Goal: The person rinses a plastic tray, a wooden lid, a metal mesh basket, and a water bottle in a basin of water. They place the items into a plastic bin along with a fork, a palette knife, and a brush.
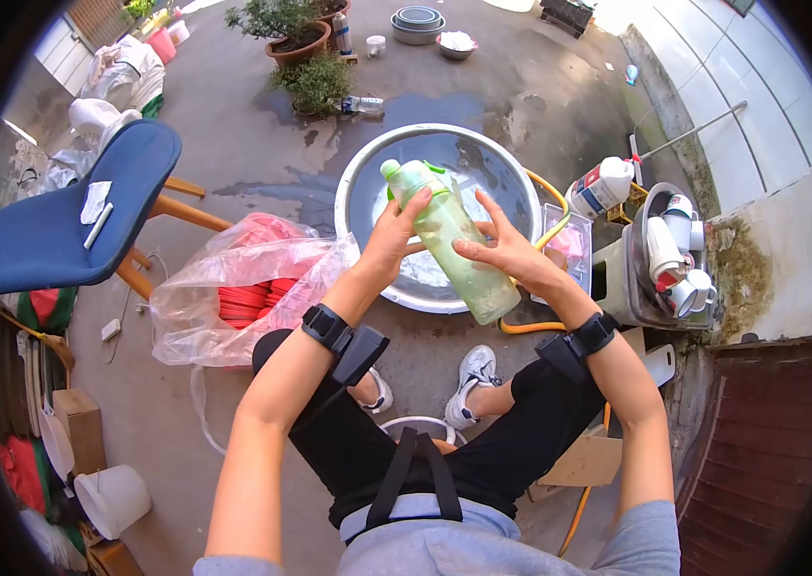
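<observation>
A pale green, translucent water bottle [468,264] is tilted over a large metal basin [356,173] that holds water. My left hand [396,226] is closed around the bottle's upper part, just below its lid [409,175]. My right hand [507,252] is at the bottle's right side with its fingers spread. Its thumb lies across the bottle's side and seems to touch it. The basin stands on the ground in front of my feet, partly hidden by the bottle and hands.
A plastic bag of red items [248,302] lies left, by a blue chair [80,216]. A yellow hose [550,182] runs along the basin's right. Beyond it stand a white jug [603,187] and a tub of cups [651,288]. Potted plants [300,43] stand ahead.
</observation>
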